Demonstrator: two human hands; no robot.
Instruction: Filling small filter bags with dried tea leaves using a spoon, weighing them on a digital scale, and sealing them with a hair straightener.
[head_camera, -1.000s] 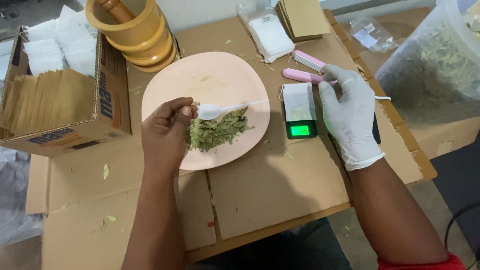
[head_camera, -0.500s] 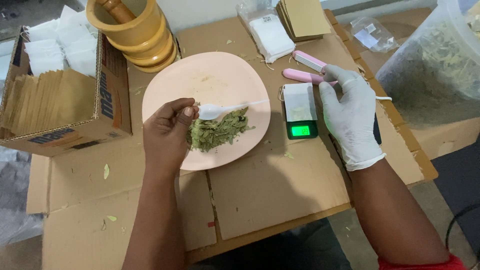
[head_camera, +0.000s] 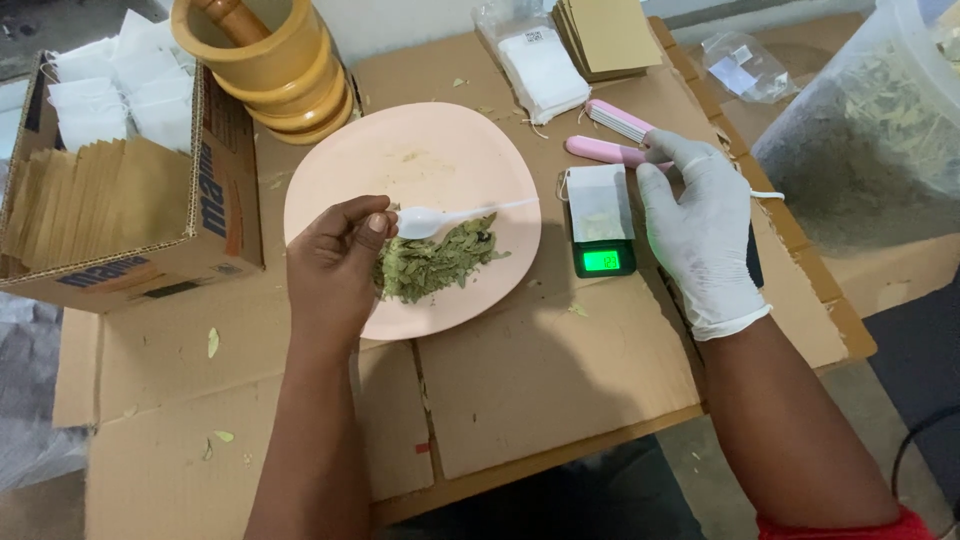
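Note:
My bare left hand (head_camera: 335, 265) pinches a white plastic spoon (head_camera: 455, 214) by its bowl end, its handle lying over a pale pink plate (head_camera: 430, 150). A heap of dried green leaves (head_camera: 432, 262) sits on the near part of the plate, just under the spoon. To the right, a small black pocket scale (head_camera: 603, 260) with a lit green display carries a white sachet (head_camera: 597, 200). My gloved right hand (head_camera: 705, 235) rests flat beside the scale with its fingers apart, its thumb at the sachet's right edge.
A wooden mortar with pestle (head_camera: 270, 70) stands behind the plate. A cardboard box (head_camera: 215, 200) of brown and white sachets is at the left. Pink sealing tongs (head_camera: 615, 120), a bag of white sachets (head_camera: 540, 70), brown envelopes (head_camera: 605, 35) and a clear tub of dried leaves (head_camera: 870, 140) lie at the right.

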